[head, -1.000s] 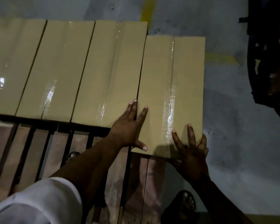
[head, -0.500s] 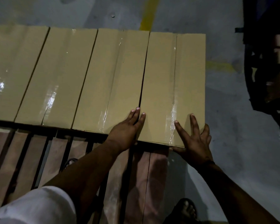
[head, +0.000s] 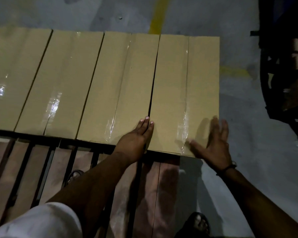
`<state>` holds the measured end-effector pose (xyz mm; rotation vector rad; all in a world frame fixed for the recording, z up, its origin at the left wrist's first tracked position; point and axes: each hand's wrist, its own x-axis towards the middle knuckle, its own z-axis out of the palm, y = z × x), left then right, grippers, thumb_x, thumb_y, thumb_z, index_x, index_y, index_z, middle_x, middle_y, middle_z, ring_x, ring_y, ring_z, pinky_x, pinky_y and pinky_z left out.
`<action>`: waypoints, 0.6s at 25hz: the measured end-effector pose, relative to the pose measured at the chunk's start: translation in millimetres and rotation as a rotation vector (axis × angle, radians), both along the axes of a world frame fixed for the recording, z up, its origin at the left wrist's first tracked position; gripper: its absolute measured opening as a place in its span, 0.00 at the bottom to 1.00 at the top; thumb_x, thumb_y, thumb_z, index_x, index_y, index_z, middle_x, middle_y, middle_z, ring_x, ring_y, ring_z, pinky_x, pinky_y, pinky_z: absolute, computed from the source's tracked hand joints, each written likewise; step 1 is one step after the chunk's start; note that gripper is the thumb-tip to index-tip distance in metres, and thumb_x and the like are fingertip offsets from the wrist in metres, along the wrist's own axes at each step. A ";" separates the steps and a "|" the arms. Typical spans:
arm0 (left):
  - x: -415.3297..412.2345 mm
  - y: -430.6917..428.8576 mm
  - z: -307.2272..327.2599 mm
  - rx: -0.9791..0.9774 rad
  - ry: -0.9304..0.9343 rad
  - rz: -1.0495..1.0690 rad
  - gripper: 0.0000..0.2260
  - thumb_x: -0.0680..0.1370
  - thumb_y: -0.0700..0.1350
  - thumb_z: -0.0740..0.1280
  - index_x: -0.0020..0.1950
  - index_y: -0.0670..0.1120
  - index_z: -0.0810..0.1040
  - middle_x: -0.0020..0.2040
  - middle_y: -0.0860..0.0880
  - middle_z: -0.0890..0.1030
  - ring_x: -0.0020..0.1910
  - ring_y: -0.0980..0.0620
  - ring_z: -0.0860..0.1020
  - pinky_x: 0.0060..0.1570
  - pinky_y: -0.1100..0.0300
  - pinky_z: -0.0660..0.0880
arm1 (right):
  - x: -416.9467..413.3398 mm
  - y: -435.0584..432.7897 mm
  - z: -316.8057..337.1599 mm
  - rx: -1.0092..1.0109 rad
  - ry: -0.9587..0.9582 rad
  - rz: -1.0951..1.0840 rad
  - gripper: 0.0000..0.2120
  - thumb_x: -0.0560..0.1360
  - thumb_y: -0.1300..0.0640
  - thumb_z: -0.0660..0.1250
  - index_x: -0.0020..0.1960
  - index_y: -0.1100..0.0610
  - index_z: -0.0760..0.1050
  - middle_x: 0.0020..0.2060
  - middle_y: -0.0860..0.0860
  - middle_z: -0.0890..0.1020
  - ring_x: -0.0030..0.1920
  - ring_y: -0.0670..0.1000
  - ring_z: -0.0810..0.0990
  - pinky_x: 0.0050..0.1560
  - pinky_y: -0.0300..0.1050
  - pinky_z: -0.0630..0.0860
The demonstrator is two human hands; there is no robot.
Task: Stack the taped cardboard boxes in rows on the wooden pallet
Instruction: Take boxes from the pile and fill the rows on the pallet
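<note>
A row of taped cardboard boxes (head: 62, 83) lies side by side on the wooden pallet (head: 24, 169). The left hand (head: 136, 138) is flat, fingers straight, over the gap between the end box (head: 172, 93) and its neighbour (head: 120, 86). The right hand (head: 212, 145) is spread wide and blurred at the end box's near right corner, gripping nothing; I can't tell if it's touching.

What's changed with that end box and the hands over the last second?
The end box was pushed away from the person, into line with the row. The right hand is blurred, fingers spread, at its near corner. The left hand stays flat by the seam; the other boxes and pallet did not move.
</note>
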<state>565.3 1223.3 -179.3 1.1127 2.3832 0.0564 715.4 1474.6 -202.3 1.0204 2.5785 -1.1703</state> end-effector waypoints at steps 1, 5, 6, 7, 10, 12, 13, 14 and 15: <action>0.6 -0.3 -0.1 0.003 0.002 0.004 0.48 0.78 0.44 0.72 0.84 0.47 0.38 0.83 0.46 0.36 0.83 0.50 0.40 0.77 0.58 0.59 | -7.4 6.9 3.4 -0.126 0.073 -0.185 0.51 0.71 0.31 0.73 0.83 0.47 0.52 0.83 0.52 0.53 0.80 0.56 0.58 0.75 0.51 0.62; -1.0 -0.6 -2.8 0.020 -0.013 0.020 0.48 0.78 0.43 0.72 0.84 0.47 0.39 0.83 0.47 0.36 0.83 0.50 0.41 0.78 0.58 0.59 | -37.1 27.2 0.3 -0.445 0.165 -0.442 0.24 0.80 0.41 0.67 0.72 0.51 0.74 0.64 0.47 0.80 0.67 0.53 0.77 0.62 0.44 0.71; -1.8 -1.1 -2.7 0.022 -0.011 0.022 0.48 0.77 0.42 0.72 0.84 0.47 0.39 0.84 0.47 0.37 0.83 0.50 0.41 0.78 0.58 0.59 | -39.1 29.0 -2.0 -0.450 0.171 -0.437 0.23 0.80 0.41 0.68 0.71 0.50 0.76 0.62 0.46 0.81 0.65 0.52 0.78 0.65 0.47 0.72; -2.6 -1.9 -2.1 0.027 -0.009 0.023 0.48 0.77 0.42 0.72 0.84 0.47 0.40 0.84 0.47 0.37 0.83 0.51 0.41 0.78 0.58 0.59 | -38.9 29.3 -5.4 -0.447 0.178 -0.432 0.22 0.79 0.41 0.69 0.69 0.48 0.76 0.61 0.45 0.82 0.63 0.51 0.79 0.67 0.49 0.73; -4.2 -3.2 -2.0 0.050 -0.018 0.020 0.48 0.77 0.41 0.72 0.84 0.46 0.41 0.84 0.47 0.38 0.83 0.51 0.42 0.77 0.59 0.59 | -35.5 28.9 -11.3 -0.438 0.182 -0.404 0.18 0.79 0.42 0.69 0.67 0.45 0.77 0.58 0.43 0.83 0.60 0.48 0.80 0.68 0.56 0.74; -5.0 -2.7 -1.9 0.046 -0.016 0.010 0.47 0.77 0.41 0.72 0.84 0.46 0.41 0.84 0.47 0.38 0.83 0.51 0.42 0.77 0.59 0.58 | -36.9 29.8 -10.2 -0.421 0.180 -0.403 0.19 0.79 0.43 0.70 0.68 0.47 0.77 0.57 0.43 0.83 0.59 0.49 0.81 0.68 0.57 0.75; -5.5 -3.6 -2.6 0.041 -0.018 0.010 0.47 0.77 0.42 0.72 0.84 0.46 0.41 0.84 0.47 0.37 0.83 0.51 0.41 0.77 0.59 0.58 | -37.6 29.1 -10.5 -0.423 0.172 -0.399 0.20 0.79 0.43 0.70 0.68 0.47 0.76 0.57 0.43 0.83 0.59 0.49 0.81 0.67 0.57 0.76; -5.7 -4.3 -2.5 0.036 -0.017 0.009 0.48 0.77 0.43 0.73 0.84 0.46 0.41 0.84 0.47 0.37 0.83 0.51 0.41 0.77 0.59 0.58 | -37.4 28.3 -10.2 -0.425 0.167 -0.401 0.20 0.79 0.43 0.70 0.68 0.47 0.76 0.57 0.44 0.83 0.59 0.49 0.81 0.67 0.57 0.76; -6.2 -5.2 -3.5 0.035 -0.014 0.006 0.49 0.77 0.44 0.74 0.84 0.46 0.40 0.84 0.47 0.37 0.83 0.51 0.41 0.77 0.60 0.57 | -37.6 27.9 -9.6 -0.429 0.165 -0.397 0.20 0.79 0.43 0.70 0.68 0.48 0.76 0.57 0.44 0.83 0.59 0.49 0.81 0.67 0.57 0.76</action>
